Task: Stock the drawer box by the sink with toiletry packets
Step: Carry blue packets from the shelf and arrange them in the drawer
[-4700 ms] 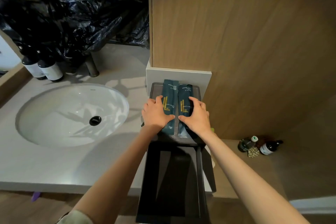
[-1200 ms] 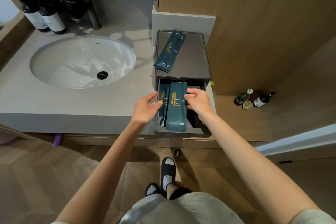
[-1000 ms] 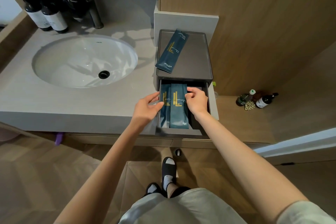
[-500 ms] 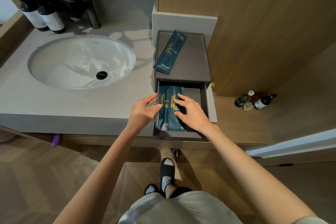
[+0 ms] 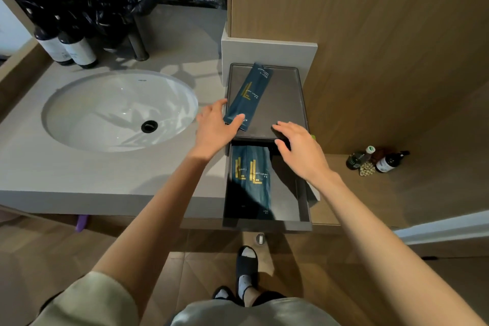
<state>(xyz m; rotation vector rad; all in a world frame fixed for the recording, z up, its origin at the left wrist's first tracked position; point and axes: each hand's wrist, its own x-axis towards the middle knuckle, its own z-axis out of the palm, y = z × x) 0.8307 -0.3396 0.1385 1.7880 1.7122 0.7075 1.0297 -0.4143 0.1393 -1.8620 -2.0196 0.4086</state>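
While the drawer (image 5: 266,218) of the grey drawer box (image 5: 280,103) stands pulled out toward me, my left hand (image 5: 214,130) reaches over the box's front left corner. Its fingers are spread apart, and one fingertip (image 5: 240,117) lies on the lower end of the teal packet on top (image 5: 248,96); whether I have any grip on it I cannot tell. That packet rests slantwise on the box's lid, its upper end toward the back wall and its lower end close to the front left edge, with gold lettering along its length.

My right hand (image 5: 301,152) hovers over the front right part of the box, palm down, fingers loosely apart and closed on nothing. It sits above the back right of the open drawer.

Inside the drawer, two teal packets (image 5: 251,177) lie flat side by side along the left half, touching or slightly overlapping, their gold marks facing up. The right half of the drawer is dark.

The box stands on the grey counter (image 5: 111,174) just right of the white sink (image 5: 119,111). Two dark bottles (image 5: 68,47) with white labels stand behind the sink, and small bottles (image 5: 378,160) lie on the wooden ledge well to the right.
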